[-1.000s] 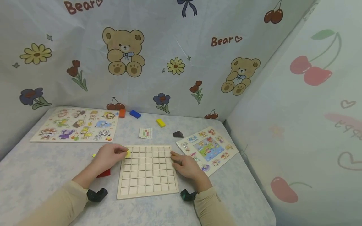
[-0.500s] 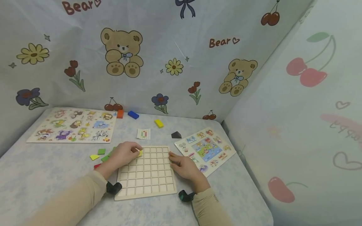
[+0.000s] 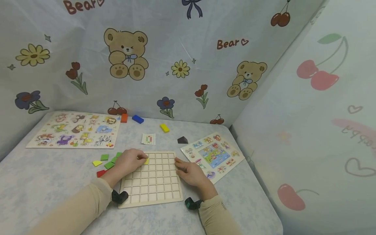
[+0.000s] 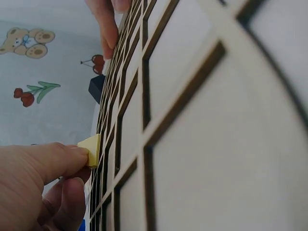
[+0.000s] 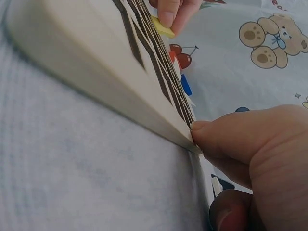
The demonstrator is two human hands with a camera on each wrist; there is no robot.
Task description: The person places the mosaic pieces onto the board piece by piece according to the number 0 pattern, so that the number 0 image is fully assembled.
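The wooden grid board [image 3: 155, 182] lies on the table between both hands. My left hand [image 3: 130, 162] is over its far left part and pinches a yellow square tile [image 4: 90, 148] between thumb and fingers. In the left wrist view the tile is tilted on edge against the grid's ridges. My right hand [image 3: 192, 174] rests at the board's right edge; one fingertip touches the rim in the right wrist view. Its other fingers are partly hidden there. Green tiles [image 3: 109, 165], a yellow tile [image 3: 97, 163] and a red tile [image 3: 101, 173] lie left of the board.
An animal puzzle board [image 3: 67, 138] is at the back left, a second picture puzzle [image 3: 211, 155] to the right. A small pattern card [image 3: 148, 139], an orange block [image 3: 124, 118], a blue block [image 3: 137, 119], a yellow block [image 3: 164, 128] and a dark block [image 3: 182, 140] lie behind.
My left hand has moved right with the yellow tile, from the board's far left corner further in over the grid, then almost stopped. My right hand keeps its place at the edge.
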